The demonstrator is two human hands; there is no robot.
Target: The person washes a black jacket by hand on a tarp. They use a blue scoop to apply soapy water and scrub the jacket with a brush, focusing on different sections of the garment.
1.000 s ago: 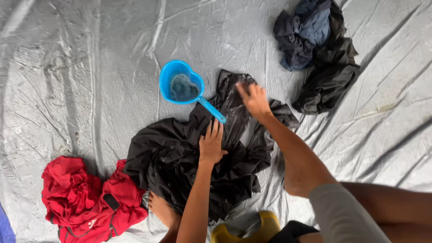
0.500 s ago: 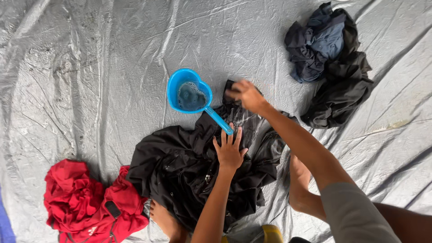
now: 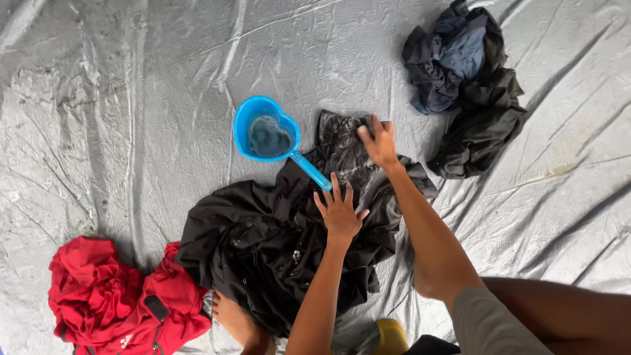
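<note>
While the left hand (image 3: 340, 210) presses flat, fingers spread, on the black garment (image 3: 289, 243) mid-sheet, the right hand (image 3: 378, 139) pinches its far end. Garment runs lengthwise away from the person; blue scoop (image 3: 266, 135) sits just left.

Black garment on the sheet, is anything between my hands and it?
Nothing visible. The left hand lies flat on the black garment, and the right hand presses its far edge. The blue scoop sits beside them, its handle lying on the cloth.
</note>
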